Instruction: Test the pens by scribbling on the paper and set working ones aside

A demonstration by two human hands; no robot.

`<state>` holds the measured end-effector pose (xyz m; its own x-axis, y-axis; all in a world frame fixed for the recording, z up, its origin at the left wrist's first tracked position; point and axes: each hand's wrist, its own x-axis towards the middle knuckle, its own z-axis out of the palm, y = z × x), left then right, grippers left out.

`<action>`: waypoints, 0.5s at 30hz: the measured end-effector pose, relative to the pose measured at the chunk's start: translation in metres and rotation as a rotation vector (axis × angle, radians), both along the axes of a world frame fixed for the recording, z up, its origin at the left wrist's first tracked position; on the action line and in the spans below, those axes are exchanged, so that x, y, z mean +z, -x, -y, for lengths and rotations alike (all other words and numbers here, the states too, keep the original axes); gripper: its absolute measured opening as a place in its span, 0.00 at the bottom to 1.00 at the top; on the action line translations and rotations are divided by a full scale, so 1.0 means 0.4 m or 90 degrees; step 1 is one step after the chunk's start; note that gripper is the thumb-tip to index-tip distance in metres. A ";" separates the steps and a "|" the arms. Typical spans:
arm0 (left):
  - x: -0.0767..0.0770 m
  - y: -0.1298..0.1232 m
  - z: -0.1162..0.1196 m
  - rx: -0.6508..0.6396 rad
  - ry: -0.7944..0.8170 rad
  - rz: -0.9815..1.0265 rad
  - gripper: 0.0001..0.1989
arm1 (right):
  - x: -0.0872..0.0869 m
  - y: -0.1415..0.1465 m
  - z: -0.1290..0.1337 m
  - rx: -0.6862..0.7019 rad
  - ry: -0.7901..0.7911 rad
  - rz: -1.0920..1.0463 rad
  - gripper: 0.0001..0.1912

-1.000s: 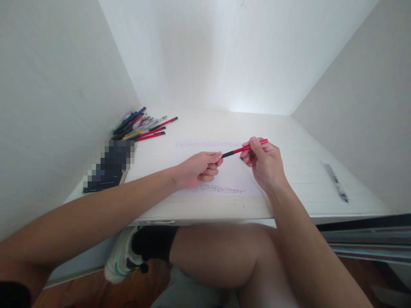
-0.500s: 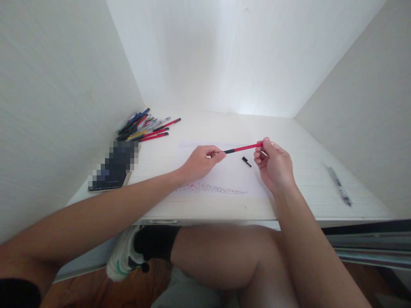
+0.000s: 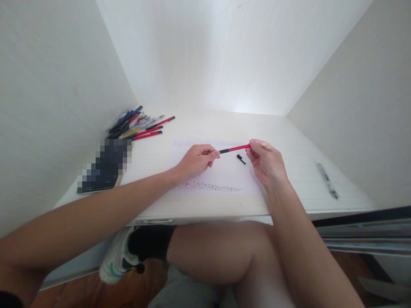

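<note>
A red pen [image 3: 236, 148] with a black grip section is held level between both hands, above a sheet of paper [image 3: 224, 171]. My left hand [image 3: 201, 160] pinches its black end; the tip is hidden by the fingers. At the red end, the thumb and fingers of my right hand [image 3: 266, 160] are closed on the barrel. Just below the pen, a black pen cap [image 3: 240, 159] with a clip lies on the paper. Rows of small black and red marks run along the paper's lower part, with faint lines of print near its top.
A pile of pens [image 3: 135, 124] in several colours lies at the back left, by the wall. In front of it is a dark, pixelated flat object [image 3: 105, 167]. A clear pen [image 3: 327, 180] rests on the right side of the white desk [image 3: 298, 171]. Walls enclose three sides.
The whole view has shifted slightly, so everything appears a little further left. My right hand has come slightly closer to my left along the pen. Both hands still hold it.
</note>
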<state>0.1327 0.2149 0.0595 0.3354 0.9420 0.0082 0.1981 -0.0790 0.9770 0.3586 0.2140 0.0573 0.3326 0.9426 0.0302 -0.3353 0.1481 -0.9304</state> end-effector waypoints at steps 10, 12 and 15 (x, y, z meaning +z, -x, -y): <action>-0.003 0.005 -0.014 0.050 0.195 0.122 0.21 | -0.001 0.003 -0.001 0.040 -0.037 -0.014 0.14; 0.005 0.002 -0.010 0.064 0.187 0.127 0.18 | 0.004 0.005 0.003 0.056 -0.045 -0.019 0.15; 0.019 -0.003 0.000 0.081 0.151 0.094 0.10 | 0.009 0.009 0.008 0.070 -0.044 -0.016 0.14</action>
